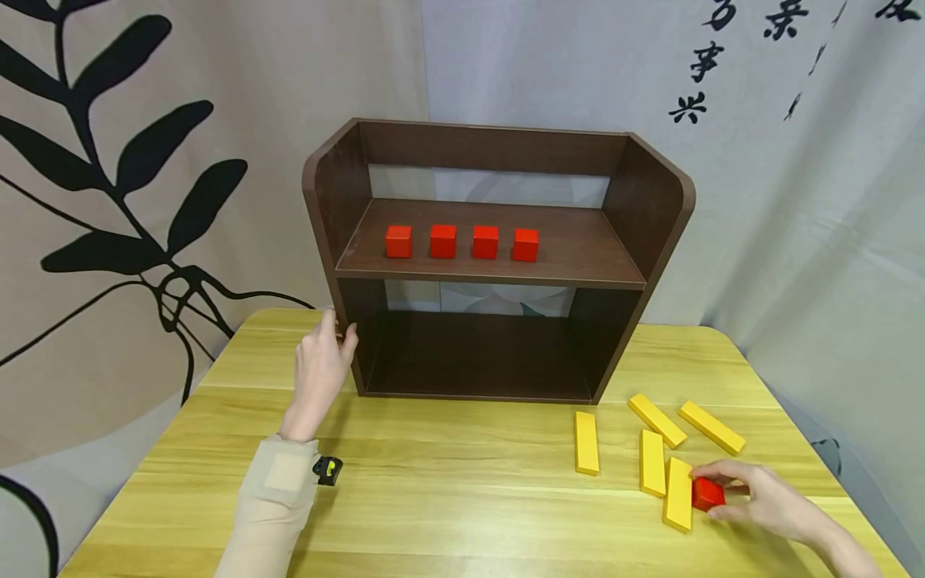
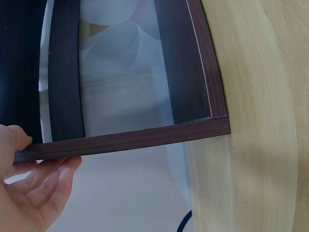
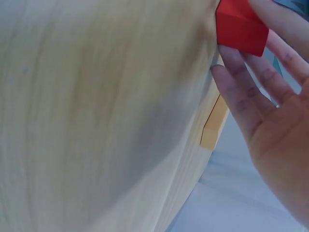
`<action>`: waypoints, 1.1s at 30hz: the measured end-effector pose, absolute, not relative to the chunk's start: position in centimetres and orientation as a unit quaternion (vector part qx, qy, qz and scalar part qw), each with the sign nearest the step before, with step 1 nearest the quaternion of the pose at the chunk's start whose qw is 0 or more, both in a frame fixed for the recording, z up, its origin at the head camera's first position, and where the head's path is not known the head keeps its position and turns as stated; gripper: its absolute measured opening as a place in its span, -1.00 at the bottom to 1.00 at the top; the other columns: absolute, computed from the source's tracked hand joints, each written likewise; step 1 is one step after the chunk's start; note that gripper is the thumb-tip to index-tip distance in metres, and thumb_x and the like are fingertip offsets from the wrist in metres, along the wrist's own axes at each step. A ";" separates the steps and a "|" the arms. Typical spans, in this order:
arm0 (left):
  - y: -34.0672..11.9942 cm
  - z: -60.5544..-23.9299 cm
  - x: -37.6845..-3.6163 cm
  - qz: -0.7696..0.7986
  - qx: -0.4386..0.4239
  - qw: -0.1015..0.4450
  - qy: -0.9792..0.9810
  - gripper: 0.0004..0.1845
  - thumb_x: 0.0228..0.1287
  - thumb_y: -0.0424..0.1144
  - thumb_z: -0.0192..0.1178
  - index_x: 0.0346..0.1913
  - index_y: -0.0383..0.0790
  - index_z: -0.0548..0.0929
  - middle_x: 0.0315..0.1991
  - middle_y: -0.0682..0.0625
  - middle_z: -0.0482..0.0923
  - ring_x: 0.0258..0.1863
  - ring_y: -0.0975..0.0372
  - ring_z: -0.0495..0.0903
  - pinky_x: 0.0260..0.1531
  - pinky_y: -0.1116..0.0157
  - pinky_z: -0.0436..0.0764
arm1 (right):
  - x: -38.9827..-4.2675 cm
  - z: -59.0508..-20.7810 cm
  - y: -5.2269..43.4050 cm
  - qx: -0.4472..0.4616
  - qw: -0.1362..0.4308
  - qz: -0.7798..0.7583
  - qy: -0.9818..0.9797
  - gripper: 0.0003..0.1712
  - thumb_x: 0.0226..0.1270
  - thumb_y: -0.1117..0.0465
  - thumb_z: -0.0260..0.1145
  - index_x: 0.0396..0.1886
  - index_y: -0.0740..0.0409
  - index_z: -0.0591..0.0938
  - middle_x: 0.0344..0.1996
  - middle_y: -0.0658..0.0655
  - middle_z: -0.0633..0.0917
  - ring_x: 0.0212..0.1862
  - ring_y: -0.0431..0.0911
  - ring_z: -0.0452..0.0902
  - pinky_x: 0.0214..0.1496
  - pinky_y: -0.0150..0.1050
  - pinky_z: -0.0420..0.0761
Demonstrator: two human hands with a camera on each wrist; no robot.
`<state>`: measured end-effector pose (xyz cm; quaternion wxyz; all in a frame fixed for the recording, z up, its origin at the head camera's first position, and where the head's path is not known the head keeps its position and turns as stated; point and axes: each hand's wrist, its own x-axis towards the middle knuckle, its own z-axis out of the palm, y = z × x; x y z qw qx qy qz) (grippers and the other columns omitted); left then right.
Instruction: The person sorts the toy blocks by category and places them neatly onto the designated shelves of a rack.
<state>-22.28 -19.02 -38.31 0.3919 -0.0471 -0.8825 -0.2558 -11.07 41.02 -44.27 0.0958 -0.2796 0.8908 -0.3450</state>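
- My right hand (image 1: pixel 766 498) sits at about 4 o'clock on the tabletop (image 1: pixel 448 482), its grip pinched around a red cube (image 1: pixel 708 493); the right wrist view shows my fingertips (image 3: pixel 241 67) curled against the cube (image 3: pixel 241 26).
- My left hand (image 1: pixel 321 369) is at about 9 o'clock, steadying the dark wooden shelf unit (image 1: pixel 499 265): thumb on the front edge of its left side panel, fingers wrapped behind it, as the left wrist view shows at the panel's edge (image 2: pixel 125 140).
- The red cube lies touching the nearest yellow plank (image 1: pixel 678 494). I judge that lifting it carelessly could drag or nudge that plank, since the two are in contact.
- The pinch looks to be at the fingertips only, so I think the cube could slip or roll out if I tilt my hand.
- Four more yellow planks (image 1: pixel 654 437) lie scattered near 3 to 4 o'clock; a low sweep of my wrist could knock them.
- If my left hand lets go, a bump against the shelf unit could shift it on the tabletop.
- Upper shelf (image 1: pixel 578 249): four red cubes (image 1: pixel 462 242) in a row, slightly apart, with bare board to the right of them.
- Lower compartment (image 1: pixel 477 353): I see nothing in it, though it is dark.
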 end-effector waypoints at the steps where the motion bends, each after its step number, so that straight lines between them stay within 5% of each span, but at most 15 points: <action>1: -19.0 -38.3 -22.3 -0.256 -0.046 0.391 -0.883 -0.78 0.26 -0.31 0.20 -0.33 -0.41 0.41 -0.56 -0.34 0.55 -0.61 -0.20 0.59 -0.69 -0.02 0.49 | -11.1 -44.3 41.0 -0.281 0.094 -0.347 0.890 -0.50 0.10 0.24 0.42 0.05 0.31 0.55 -0.05 -0.09 0.68 -0.09 -0.51 0.51 -0.16 -0.52 0.57; 14: -19.0 -38.3 -22.3 -0.257 -0.043 0.386 -0.885 -0.78 0.26 -0.30 0.19 -0.31 -0.41 0.41 -0.56 -0.32 0.54 -0.63 -0.19 0.58 -0.72 -0.01 0.47 | -11.2 -43.9 40.6 -0.265 0.037 -0.309 0.913 -0.58 0.11 0.25 0.42 -0.02 0.28 0.59 -0.17 0.04 0.71 -0.16 -0.51 0.51 -0.22 -0.48 0.58; 33: -19.0 -38.3 -22.2 -0.258 -0.044 0.386 -0.885 -0.78 0.26 -0.32 0.20 -0.30 -0.43 0.42 -0.55 -0.33 0.55 -0.64 -0.19 0.58 -0.74 0.02 0.47 | -12.2 -40.7 36.5 -0.214 -0.078 -0.236 0.945 -0.54 0.00 0.17 0.51 -0.04 0.11 0.64 -0.26 -0.12 0.71 -0.22 -0.49 0.53 -0.22 -0.41 0.60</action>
